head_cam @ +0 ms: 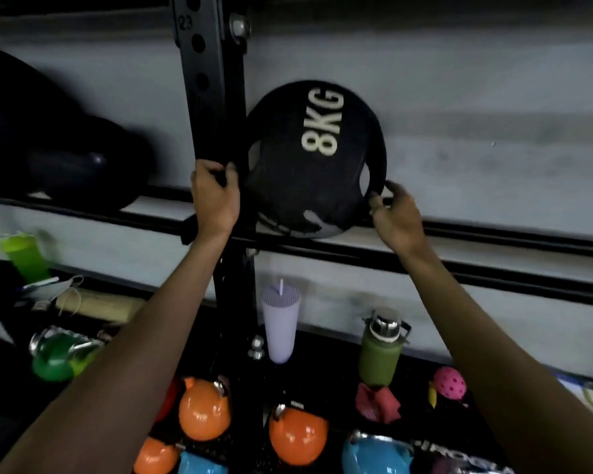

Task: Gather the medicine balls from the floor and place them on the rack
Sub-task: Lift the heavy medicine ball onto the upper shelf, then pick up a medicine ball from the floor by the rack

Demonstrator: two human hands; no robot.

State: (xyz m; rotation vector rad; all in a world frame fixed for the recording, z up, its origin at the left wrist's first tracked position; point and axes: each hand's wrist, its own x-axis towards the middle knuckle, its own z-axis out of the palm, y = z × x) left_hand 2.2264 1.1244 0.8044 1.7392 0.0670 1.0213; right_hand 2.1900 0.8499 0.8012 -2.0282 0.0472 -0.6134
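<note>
A black medicine ball (314, 162) marked 8KG with two cut-out handles sits on the black rack rails (493, 241), right of the rack's upright post (213, 97). My left hand (214, 196) grips the ball's left handle, fingers curled round it. My right hand (396, 213) is at the ball's lower right edge, fingertips on the right handle, fingers only loosely bent. Other dark balls (59, 148) rest on the rails to the left of the post.
On the floor below stand orange kettlebells (204, 410), blue kettlebells (374, 455), a green kettlebell (57, 354), a lilac tumbler with straw (280, 323), a green bottle (380, 350), a lime shaker (23, 254) and a pink perforated ball (450, 383). A grey wall lies behind the rack.
</note>
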